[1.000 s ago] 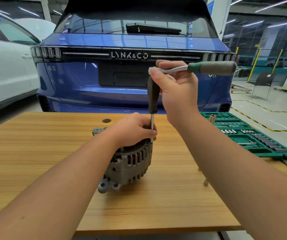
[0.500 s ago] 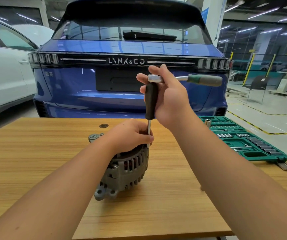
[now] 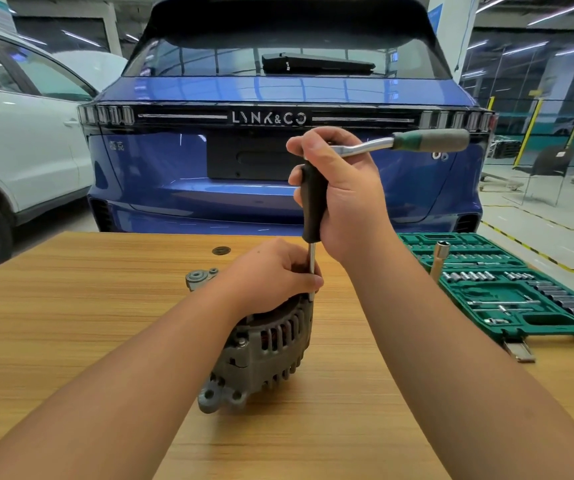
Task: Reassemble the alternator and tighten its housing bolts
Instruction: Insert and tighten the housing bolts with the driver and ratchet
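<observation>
A grey alternator [image 3: 261, 355] lies on the wooden table [image 3: 71, 323], vented housing toward me. My left hand [image 3: 271, 277] rests on top of it, fingers pinching the thin steel shaft [image 3: 311, 268] of an upright driver. My right hand [image 3: 344, 199] grips that driver's black handle [image 3: 313, 202] and, at its top, the head of a ratchet whose green-grey handle [image 3: 430, 140] sticks out to the right. The shaft's tip meets the housing's upper rim; the bolt there is hidden.
A grey pulley part [image 3: 199, 278] lies just behind the alternator. An open green socket case [image 3: 507, 289] lies on the table's right, a tall socket [image 3: 440, 258] standing at its near-left edge. A blue car [image 3: 174, 168] stands behind the table, a white car [image 3: 19, 150] at left.
The ratchet handle swung a little, its end now lying higher and further right. My left hand stays on the alternator and shaft. The view has shifted slightly.
</observation>
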